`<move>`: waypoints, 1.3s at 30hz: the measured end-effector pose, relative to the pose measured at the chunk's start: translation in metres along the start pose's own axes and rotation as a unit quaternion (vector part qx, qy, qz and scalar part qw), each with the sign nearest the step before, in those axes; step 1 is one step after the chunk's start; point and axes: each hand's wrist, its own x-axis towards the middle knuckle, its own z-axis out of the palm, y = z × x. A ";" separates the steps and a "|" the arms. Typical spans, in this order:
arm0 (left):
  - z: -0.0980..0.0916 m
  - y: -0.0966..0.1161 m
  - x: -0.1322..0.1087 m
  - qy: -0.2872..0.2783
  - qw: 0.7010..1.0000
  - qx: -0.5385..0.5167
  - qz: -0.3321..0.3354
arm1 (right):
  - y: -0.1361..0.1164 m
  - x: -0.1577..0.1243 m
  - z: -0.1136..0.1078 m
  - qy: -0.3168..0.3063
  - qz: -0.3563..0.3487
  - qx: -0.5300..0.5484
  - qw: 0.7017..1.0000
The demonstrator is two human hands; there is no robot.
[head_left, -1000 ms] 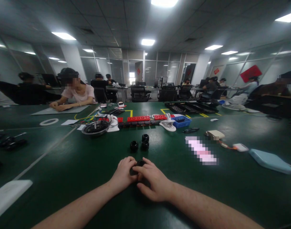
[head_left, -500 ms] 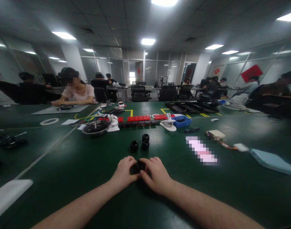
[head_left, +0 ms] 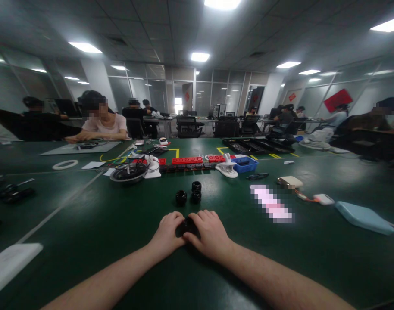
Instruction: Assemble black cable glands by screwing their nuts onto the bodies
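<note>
The green table [head_left: 87, 224] fills most of my view, running out to where other people sit at work. A person in a pale shirt [head_left: 104, 125] leans over a grey mat [head_left: 59, 150] on the far left. Across the middle lies a long black tray [head_left: 258, 145]; what sits in it is too dark to make out. Nearer, a blue bin [head_left: 245, 164] stands beside a row of red blocks [head_left: 187, 160], its contents unclear. Left of that row, a round dish [head_left: 129, 173] holds a tangle of dark cable. A light blue case [head_left: 361, 216] rests at the right.

Both my forearms lie on the table and meet at the middle. My left hand [head_left: 167, 234] and right hand [head_left: 210, 234] are curled together, fingers clamped on a small black part [head_left: 187, 224] between them, just above the tabletop. Most of it is hidden by my knuckles. Just beyond stand two more black parts [head_left: 189, 196], one a stack of two.
</note>
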 end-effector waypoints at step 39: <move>0.000 0.000 0.000 -0.040 0.998 -0.039 -0.012 | -0.005 -0.002 -0.012 -0.054 -0.127 0.185 0.973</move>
